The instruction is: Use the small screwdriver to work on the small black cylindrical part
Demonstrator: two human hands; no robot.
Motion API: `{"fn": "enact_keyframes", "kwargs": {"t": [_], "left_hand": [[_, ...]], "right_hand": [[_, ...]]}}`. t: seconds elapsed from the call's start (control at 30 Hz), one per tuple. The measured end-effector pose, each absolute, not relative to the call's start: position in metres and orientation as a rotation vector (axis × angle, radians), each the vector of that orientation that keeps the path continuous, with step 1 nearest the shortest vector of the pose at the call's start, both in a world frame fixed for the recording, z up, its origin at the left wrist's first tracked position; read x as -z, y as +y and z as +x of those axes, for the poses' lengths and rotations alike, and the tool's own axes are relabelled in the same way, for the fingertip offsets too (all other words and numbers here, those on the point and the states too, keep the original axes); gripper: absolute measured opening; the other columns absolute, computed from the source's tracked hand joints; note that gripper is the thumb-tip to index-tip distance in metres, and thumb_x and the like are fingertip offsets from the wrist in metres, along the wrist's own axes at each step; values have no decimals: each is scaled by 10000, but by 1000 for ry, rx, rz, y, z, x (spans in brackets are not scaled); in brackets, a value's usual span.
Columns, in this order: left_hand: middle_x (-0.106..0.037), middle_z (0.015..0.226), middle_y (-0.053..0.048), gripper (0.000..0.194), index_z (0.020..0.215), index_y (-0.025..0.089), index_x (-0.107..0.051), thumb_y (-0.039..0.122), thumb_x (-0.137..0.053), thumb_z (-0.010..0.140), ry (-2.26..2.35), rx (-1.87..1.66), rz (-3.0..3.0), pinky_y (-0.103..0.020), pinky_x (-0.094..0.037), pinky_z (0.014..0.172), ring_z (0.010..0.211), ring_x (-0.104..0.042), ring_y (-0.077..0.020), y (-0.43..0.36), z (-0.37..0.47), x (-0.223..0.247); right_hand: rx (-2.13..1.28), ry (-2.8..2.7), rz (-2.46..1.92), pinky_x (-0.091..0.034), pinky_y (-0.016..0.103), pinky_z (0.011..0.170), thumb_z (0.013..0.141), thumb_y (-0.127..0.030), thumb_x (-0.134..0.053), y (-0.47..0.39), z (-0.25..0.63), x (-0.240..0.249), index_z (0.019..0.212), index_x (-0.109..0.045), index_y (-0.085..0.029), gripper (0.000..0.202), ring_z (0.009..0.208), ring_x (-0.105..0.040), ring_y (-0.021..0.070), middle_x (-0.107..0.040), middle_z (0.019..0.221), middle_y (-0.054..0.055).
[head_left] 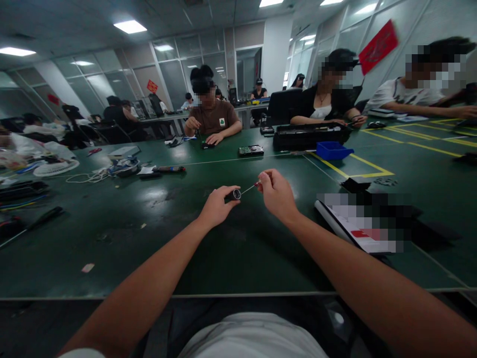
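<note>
My left hand (216, 208) is closed around a small black cylinder with a pale round rim (237, 194), whose open-looking end is turned to the right. My right hand (278, 195) pinches the reddish handle of a thin screwdriver (248, 188). Its metal shaft slants down and left, and the tip is at or very near the cylinder's rim; whether it goes inside I cannot tell. Both hands are over the middle of the green table (238, 258). My fingers hide most of the screwdriver's handle and part of the cylinder.
Right of my forearm lies a white booklet (357, 228) beside black pieces. Ahead are a circuit-board device (251, 150), a blue tray (333, 150) and a long black machine (311, 136). A dark screwdriver (46, 217) and cables (93, 175) lie left. Other people sit across the table.
</note>
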State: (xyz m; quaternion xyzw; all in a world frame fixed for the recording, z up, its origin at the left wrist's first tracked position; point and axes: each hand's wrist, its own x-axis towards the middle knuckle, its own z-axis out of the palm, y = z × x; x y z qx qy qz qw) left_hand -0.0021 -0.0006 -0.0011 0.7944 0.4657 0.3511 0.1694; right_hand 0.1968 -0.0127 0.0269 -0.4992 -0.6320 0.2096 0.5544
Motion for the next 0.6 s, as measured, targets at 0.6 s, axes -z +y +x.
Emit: {"fn": "enact_keyframes", "kwargs": {"t": [0.6], "left_hand": [[-698,1220,-75,427,1274,244,-673,231,-717,849,1359,-977,2234,-426,-431,1048,1135,-627,-253,-1,-2,1]], "right_hand": [[-478,-1541,-1215,-417,319,616,918,-511,-569,-17,200,-33,793,-645,-216,329,573,-593,167,-635,600,-1]]}}
